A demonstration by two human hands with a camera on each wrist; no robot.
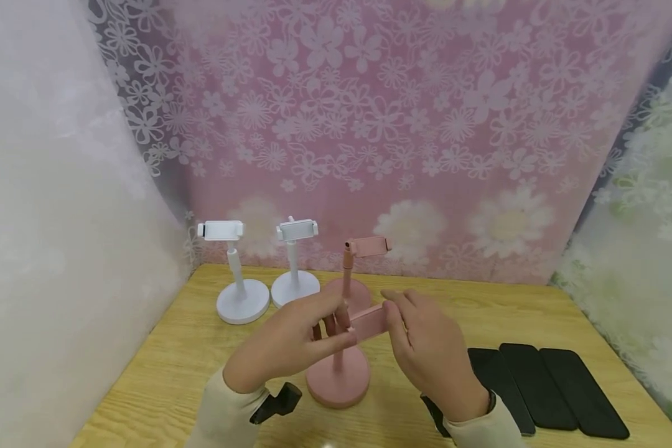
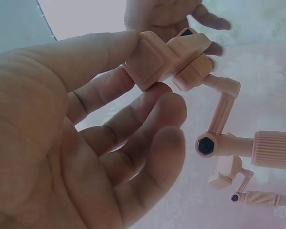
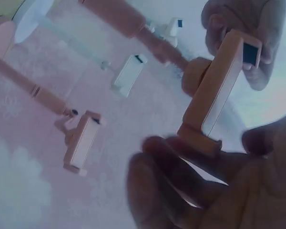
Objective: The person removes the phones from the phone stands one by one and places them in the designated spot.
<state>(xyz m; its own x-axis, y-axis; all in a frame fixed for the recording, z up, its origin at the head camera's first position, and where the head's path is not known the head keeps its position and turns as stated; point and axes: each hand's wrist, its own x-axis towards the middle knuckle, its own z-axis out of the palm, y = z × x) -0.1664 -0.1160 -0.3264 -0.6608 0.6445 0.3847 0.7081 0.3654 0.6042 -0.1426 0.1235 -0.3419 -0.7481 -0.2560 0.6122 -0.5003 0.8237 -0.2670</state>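
A pink phone stand (image 1: 338,378) stands upright on the table between the two hands, its phone clamp (image 1: 368,323) tilted. My left hand (image 1: 291,336) pinches the left end of this clamp between thumb and index finger; the other fingers are bent below it, as the left wrist view shows. At the clamp's opposite end, my right hand (image 1: 428,348) has its fingers curled round the edge. In the right wrist view, the right thumb (image 3: 260,139) sits a little off the clamp (image 3: 214,90). No phone is in the clamp.
Behind stands a second pink phone stand (image 1: 348,264). Two white phone stands (image 1: 243,301) (image 1: 294,288) are at the back left. Three black phones (image 1: 582,392) lie side by side at the right. Flowered cloth (image 1: 369,124) hangs behind the wooden table (image 1: 162,367).
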